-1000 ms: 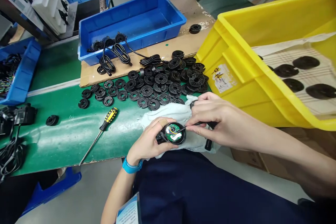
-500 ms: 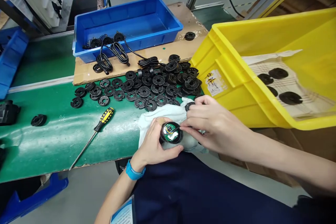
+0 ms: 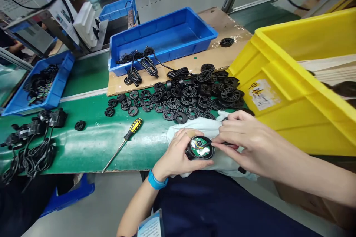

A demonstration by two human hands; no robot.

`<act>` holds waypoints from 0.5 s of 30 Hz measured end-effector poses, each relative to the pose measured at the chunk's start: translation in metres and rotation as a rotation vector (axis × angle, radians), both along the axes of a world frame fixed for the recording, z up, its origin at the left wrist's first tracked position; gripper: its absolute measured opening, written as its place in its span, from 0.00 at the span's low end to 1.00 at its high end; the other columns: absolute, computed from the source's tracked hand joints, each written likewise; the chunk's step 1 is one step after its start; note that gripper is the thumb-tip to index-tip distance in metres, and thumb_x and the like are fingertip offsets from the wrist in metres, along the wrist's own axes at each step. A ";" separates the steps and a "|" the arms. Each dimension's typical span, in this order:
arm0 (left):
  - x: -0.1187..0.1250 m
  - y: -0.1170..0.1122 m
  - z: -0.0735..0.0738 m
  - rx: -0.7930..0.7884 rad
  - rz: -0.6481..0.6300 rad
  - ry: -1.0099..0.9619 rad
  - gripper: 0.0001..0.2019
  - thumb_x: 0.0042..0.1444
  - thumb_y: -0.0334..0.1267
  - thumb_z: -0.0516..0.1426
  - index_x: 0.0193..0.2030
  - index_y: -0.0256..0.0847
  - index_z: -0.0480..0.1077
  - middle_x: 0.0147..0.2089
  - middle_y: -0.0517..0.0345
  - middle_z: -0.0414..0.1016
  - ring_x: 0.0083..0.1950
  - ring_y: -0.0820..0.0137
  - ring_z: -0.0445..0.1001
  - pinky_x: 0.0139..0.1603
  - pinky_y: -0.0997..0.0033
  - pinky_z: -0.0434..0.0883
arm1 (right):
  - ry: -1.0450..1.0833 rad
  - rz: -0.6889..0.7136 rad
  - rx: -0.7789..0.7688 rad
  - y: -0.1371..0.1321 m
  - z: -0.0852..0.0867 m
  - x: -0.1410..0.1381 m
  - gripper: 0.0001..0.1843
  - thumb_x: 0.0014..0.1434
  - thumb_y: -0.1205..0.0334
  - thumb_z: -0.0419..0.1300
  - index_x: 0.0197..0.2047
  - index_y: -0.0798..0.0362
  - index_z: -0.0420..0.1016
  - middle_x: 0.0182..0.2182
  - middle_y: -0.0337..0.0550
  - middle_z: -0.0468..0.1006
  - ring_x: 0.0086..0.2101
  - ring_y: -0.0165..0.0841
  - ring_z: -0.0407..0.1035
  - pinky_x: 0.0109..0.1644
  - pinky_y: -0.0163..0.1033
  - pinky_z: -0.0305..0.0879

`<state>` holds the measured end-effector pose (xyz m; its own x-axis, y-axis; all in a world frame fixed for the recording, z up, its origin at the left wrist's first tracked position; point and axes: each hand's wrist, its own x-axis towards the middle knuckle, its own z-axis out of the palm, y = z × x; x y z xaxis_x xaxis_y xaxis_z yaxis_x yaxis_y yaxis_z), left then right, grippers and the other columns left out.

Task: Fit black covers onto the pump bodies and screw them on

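Head view. A black round housing is held in the left hand, with its open face turned up and a green board exposed inside. The housing is located over a pale cloth at the near edge of the green tabletop. The fingers of the left hand are curled about the housing's side, with the thumb laid along its near rim. In the right hand a thin dark tool is pinched between thumb and fingers; its end is directed into the housing, near thin wires. Whether the board is touched by the tool cannot be told.

Beyond the cloth, black slotted discs are heaped and partly overlapped. A screwdriver with a yellow-and-black handle is laid obliquely to the left of the cloth, its shaft pointed toward the near edge. Farther left, a single disc is set apart, beside black units and bundled cables.

Behind the heap, a blue bin is placed on cardboard; coiled cords are draped over its front wall. At the right, a yellow bin is seen, marked by a white label.
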<state>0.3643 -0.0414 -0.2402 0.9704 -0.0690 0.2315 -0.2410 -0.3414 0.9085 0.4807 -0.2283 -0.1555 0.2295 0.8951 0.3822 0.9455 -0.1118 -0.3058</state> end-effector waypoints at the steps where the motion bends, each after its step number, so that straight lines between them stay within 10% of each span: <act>1: 0.001 0.003 0.002 0.021 -0.011 -0.008 0.31 0.54 0.49 0.72 0.60 0.45 0.69 0.59 0.49 0.74 0.63 0.55 0.72 0.68 0.52 0.69 | 0.000 0.003 0.004 0.000 0.000 0.000 0.17 0.69 0.74 0.55 0.29 0.51 0.73 0.22 0.34 0.67 0.25 0.33 0.59 0.43 0.46 0.57; 9: 0.005 0.042 0.027 0.086 -0.054 0.055 0.36 0.57 0.59 0.67 0.67 0.44 0.69 0.62 0.46 0.77 0.64 0.54 0.75 0.69 0.51 0.69 | 0.025 0.012 0.035 0.005 -0.003 -0.001 0.20 0.72 0.67 0.52 0.28 0.47 0.72 0.20 0.37 0.69 0.23 0.37 0.62 0.38 0.48 0.60; 15: 0.050 0.171 0.059 0.412 0.785 0.148 0.15 0.68 0.44 0.58 0.51 0.36 0.78 0.50 0.45 0.84 0.49 0.61 0.82 0.54 0.61 0.76 | 0.071 0.015 0.047 0.003 0.000 0.000 0.18 0.72 0.65 0.53 0.29 0.47 0.73 0.22 0.40 0.71 0.25 0.39 0.65 0.36 0.49 0.62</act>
<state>0.4147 0.1295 -0.1809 0.7913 0.5765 0.2036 0.3089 -0.6643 0.6806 0.4806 -0.2249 -0.1559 0.2441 0.8802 0.4070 0.9227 -0.0818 -0.3766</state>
